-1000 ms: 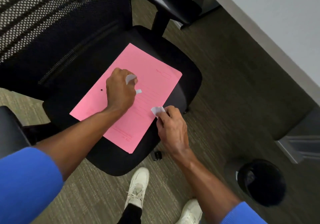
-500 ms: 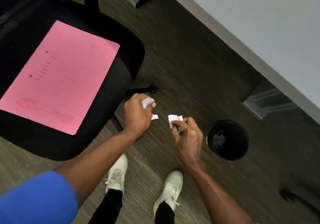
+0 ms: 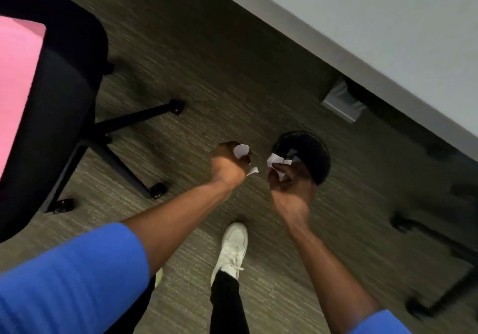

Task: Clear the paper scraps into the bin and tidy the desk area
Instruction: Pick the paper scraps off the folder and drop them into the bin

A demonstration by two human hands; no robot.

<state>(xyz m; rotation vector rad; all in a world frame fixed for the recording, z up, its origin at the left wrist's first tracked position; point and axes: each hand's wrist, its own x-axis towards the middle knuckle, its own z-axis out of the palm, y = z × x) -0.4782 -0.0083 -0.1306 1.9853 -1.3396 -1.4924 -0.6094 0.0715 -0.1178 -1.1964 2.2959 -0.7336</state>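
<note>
My left hand [image 3: 229, 164] is closed around white paper scraps [image 3: 241, 150], with one small piece sticking out below the fist. My right hand [image 3: 289, 181] pinches more white paper scraps [image 3: 275, 160] and is held over the near edge of a round black bin [image 3: 314, 150] that stands on the carpet beside the desk. My left hand is just left of the bin, not over it. The right hand covers part of the bin's opening.
A black office chair [image 3: 64, 80] with a pink sheet [image 3: 18, 80] on its seat stands at the left, its wheeled legs spread over the carpet. The grey desk edge [image 3: 336, 49] runs diagonally at the upper right. Another chair base [image 3: 437, 238] lies at the right. My white shoe [image 3: 232, 245] is below my hands.
Both hands carried the scraps from the pink sheet on the chair rightward to the bin. The view swung with them, so the chair now sits at the left edge.
</note>
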